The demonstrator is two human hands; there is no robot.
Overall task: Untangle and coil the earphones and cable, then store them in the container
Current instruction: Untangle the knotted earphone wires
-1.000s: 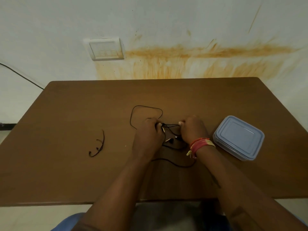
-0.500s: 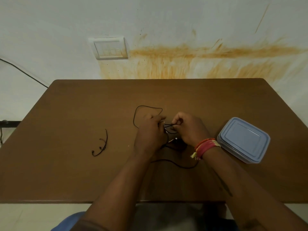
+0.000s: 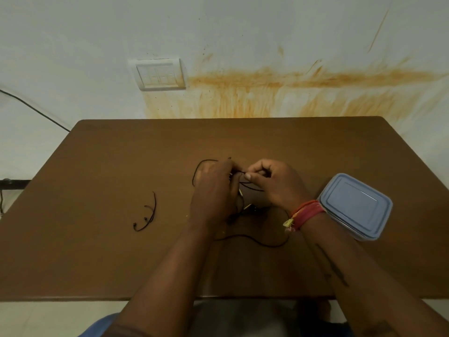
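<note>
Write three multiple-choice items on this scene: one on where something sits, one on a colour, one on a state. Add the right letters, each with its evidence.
1. Where does the container sit?
A. right of the right hand
B. at the table's far left
C. on the floor

2. What colour is the container's lid?
A. red
B. pale blue
C. green

3. What is the left hand doing?
A. resting flat
B. lifting the lid
C. holding the black cable

Answers:
1 A, it stands on the table beside the right wrist.
2 B, the top is pale blue.
3 C, both hands pinch the tangle between them.
</note>
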